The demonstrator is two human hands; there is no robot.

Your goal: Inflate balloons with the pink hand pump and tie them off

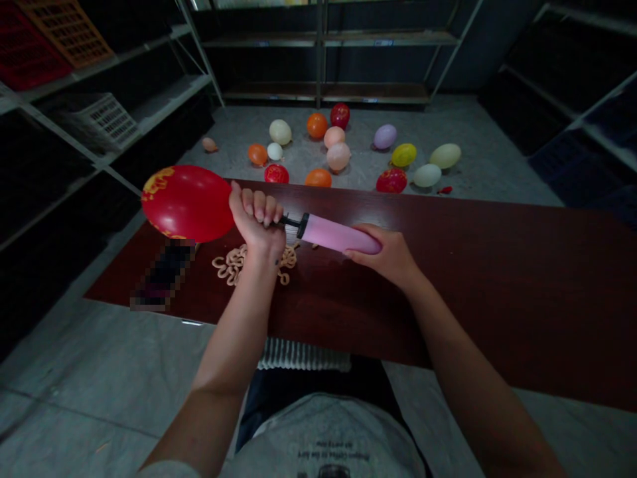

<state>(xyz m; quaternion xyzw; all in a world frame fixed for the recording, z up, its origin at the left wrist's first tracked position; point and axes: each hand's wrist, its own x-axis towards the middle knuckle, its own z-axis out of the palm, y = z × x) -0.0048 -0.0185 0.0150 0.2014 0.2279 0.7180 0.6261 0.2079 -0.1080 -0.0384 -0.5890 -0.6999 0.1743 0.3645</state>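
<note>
A red balloon (192, 203) with yellow printing, inflated, lies at the left side of my left hand (259, 216). That hand is closed where the balloon's neck meets the black end of a balloon pump; its fingers hide the join. From it a short black rod runs right into the pump's pink barrel (331, 234). My right hand (385, 252) is wrapped round the barrel's rounded far end. The pump is held roughly level above a dark red-brown table (478, 279). Under my left wrist, a pile of tan, curled uninflated balloons (229, 264) rests on the tabletop, partly covered.
A blurred dark phone-like object (166, 275) lies on the table's left part. Beyond the table, several inflated balloons, including an orange one (317, 125) and a yellow one (404, 155), are scattered on the grey floor. Metal shelves (318, 40) and crates (107, 123) stand around.
</note>
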